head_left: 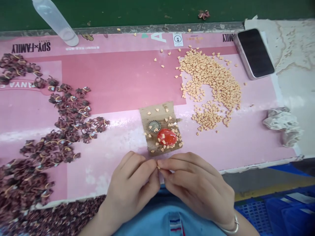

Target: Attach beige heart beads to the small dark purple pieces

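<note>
Head view: the left hand (130,186) and right hand (197,186) meet over the pink mat's (118,82) near edge, fingertips (150,168) pinched closed on a tiny peach chip (158,167); just ahead, a wooden block (157,111) carries a glossy red dome (167,137); a heap of chips (209,78) lies toward the far right corner; dark red bundles (71,111) line the left edge.

Bright, even light — some glare (edges bowed).

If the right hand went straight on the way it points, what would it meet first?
The right hand would first meet the fingertips of the left hand, directly ahead, though depth is hard to judge.
</note>
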Demonstrator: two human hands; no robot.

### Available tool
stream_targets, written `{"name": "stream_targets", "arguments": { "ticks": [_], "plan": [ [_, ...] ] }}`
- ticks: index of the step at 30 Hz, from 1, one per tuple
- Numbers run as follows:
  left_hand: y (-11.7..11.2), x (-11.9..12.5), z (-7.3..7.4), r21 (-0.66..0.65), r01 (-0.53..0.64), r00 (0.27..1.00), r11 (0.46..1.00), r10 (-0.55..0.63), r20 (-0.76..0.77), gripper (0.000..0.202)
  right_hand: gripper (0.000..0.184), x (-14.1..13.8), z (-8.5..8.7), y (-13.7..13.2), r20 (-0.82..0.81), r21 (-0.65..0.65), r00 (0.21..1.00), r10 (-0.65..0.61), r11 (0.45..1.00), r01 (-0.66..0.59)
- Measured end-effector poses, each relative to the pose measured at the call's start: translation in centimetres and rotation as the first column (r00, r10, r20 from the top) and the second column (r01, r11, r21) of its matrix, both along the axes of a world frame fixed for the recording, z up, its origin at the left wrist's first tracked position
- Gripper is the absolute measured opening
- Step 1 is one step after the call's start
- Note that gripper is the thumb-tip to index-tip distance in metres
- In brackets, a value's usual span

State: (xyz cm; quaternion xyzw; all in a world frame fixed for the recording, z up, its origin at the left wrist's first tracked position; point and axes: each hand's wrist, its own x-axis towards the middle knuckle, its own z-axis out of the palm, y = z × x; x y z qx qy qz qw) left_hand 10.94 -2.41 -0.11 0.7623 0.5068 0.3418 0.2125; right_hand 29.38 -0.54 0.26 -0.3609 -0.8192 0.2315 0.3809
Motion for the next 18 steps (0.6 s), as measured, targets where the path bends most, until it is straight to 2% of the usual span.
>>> {"name": "stream_targets", "arguments": {
  "ticks": [6,10,18],
  "plan": [
    [-0.4,0.0,-0.3,-0.046,-0.056,0.994,0.997,0.060,0.089,0.021,0.021,-0.6,0.1,0.4,-0.058,-0.109,0.998,0.013,0.994,-0.020],
    [-0.4,-0.2,-0.4,-0.056,-0.063,0.991,0.996,0.069,0.118,0.019,0.024,-1.2,0.2,0.7,-0.095,-0.150,0.995,-0.023,0.989,0.008],
    [-0.1,-0.6,-0.8,0.004,-0.037,0.995,0.999,0.037,0.088,0.019,0.019,-1.1,0.2,0.5,-0.051,-0.103,0.999,0.013,0.994,-0.018]
  ]
}}
